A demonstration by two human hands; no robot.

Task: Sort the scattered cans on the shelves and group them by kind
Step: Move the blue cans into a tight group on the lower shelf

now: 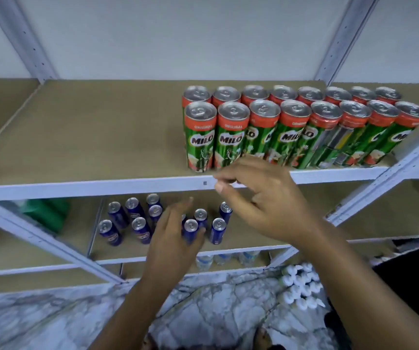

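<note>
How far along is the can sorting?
Mostly done, it seems. The Milo cans stand in two neat rows on the upper shelf. The left hand reaches among the blue cans, loosely spread on the lower shelf; the right hand holds nothing. Left: tidying the blue ones.

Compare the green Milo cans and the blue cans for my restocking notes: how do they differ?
The green Milo cans stand on the upper shelf in two tight rows; the blue cans stand loosely spaced on the shelf below. Milo cans are green with red tops, the others dark blue. Both are upright, with silver lids.
</note>
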